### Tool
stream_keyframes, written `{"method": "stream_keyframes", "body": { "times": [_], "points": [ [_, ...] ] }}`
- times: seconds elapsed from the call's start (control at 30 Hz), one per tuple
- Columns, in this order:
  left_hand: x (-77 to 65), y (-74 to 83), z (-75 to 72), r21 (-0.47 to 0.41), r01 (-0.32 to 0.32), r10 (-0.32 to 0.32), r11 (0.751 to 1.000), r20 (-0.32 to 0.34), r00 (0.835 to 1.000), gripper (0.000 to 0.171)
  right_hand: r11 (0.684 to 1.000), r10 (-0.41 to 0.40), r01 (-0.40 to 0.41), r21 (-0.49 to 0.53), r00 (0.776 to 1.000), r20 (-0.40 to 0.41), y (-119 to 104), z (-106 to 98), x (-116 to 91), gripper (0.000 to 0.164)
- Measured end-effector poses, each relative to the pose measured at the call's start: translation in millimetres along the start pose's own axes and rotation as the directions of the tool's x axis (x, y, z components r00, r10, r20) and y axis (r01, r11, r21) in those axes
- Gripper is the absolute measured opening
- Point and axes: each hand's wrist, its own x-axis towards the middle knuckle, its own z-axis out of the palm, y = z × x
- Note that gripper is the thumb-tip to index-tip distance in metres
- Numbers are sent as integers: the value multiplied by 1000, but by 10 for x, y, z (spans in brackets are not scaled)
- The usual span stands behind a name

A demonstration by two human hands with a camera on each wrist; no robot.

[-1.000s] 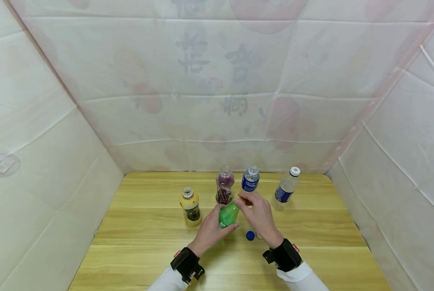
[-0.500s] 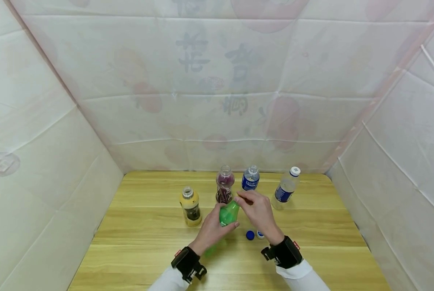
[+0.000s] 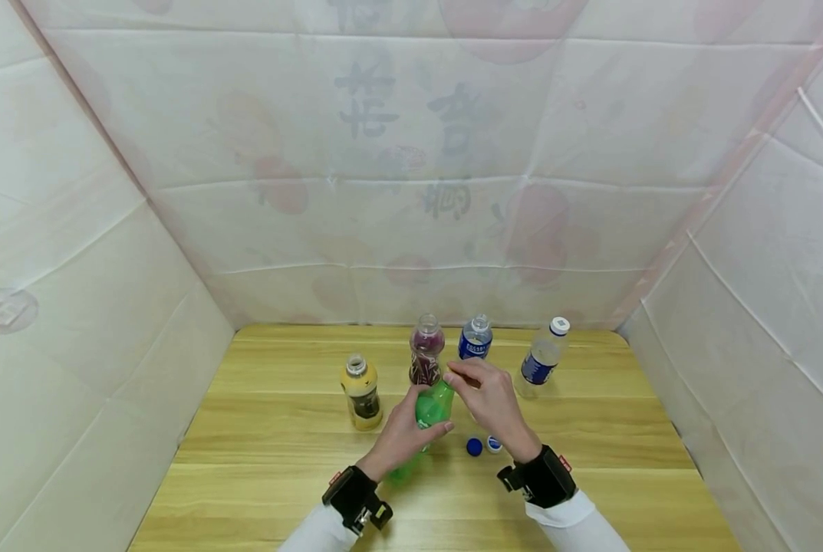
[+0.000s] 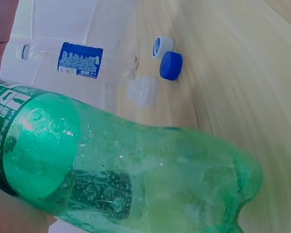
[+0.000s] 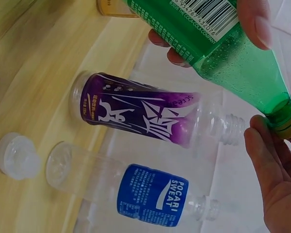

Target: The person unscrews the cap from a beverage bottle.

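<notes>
Tilted over the table, a green plastic bottle (image 3: 435,403) is gripped round its body by my left hand (image 3: 403,435). In the left wrist view its lower part shows clear green plastic with droplets inside. My right hand (image 3: 490,399) pinches the yellowish cap (image 5: 290,130) at the bottle's neck, thumb and fingers on either side of it. Below the right hand on the table lie a blue cap (image 3: 475,446) and a white cap (image 3: 494,444). A translucent cap (image 4: 142,91) lies close by them in the left wrist view.
An uncapped yellow-labelled bottle (image 3: 361,395) stands to the left. Behind the hands are an uncapped purple-labelled bottle (image 3: 426,349) and an uncapped Pocari Sweat bottle (image 3: 475,339). A white-capped bottle (image 3: 541,362) stands at right. Cloth walls (image 3: 411,230) enclose the wooden table (image 3: 259,445).
The green bottle has shifted slightly in tilt, and its base now shows below the left hand. My right fingers have moved a little at the cap; the white cap has come into view.
</notes>
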Motion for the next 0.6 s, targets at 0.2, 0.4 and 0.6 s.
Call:
{"method": "stream_keyframes", "body": {
  "times": [0.2, 0.4, 0.6],
  "points": [
    [15, 4, -22, -39, 0, 1, 999, 42, 999, 73, 1000, 1, -2, 17, 1000, 24, -13, -41, 13, 21],
    [15, -1, -41, -75, 6, 1, 997, 92, 996, 73, 999, -14, 13, 34, 999, 39, -18, -78, 20, 23],
    [7, -8, -57, -158, 16, 7, 987, 142, 990, 71, 997, -67, 66, 38, 997, 37, 0, -93, 18, 22]
  ]
}}
